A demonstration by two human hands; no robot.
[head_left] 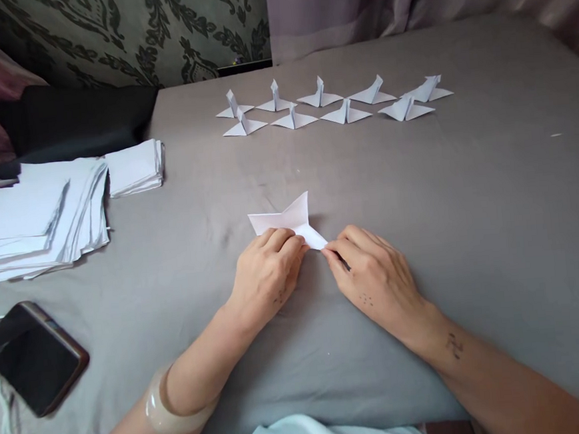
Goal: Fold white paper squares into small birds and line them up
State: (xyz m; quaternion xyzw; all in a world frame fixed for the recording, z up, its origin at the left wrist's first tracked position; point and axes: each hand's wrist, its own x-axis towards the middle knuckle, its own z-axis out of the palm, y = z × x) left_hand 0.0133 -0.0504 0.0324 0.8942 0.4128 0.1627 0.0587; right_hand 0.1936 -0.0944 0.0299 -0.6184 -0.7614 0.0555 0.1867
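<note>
A partly folded white paper figure [294,214] with pointed flaps is held just above the grey cloth, between my two hands. My left hand [273,265] pinches its lower left part, fingers curled over the paper. At the figure's lower right tip, my right hand [371,271] grips the point between thumb and forefinger. Part of the paper is hidden behind my left fingers. Farther back stand several finished-looking folded paper birds [345,112] in two rows, with spread wings and upright necks.
At the left lie a stack of white paper sheets [83,206] and a smaller stack of paper [132,166]. A black bag-like thing [76,120] rests behind them. A phone [32,357] with a white cable [4,413] lies near the front left edge. Curtains [333,13] hang behind.
</note>
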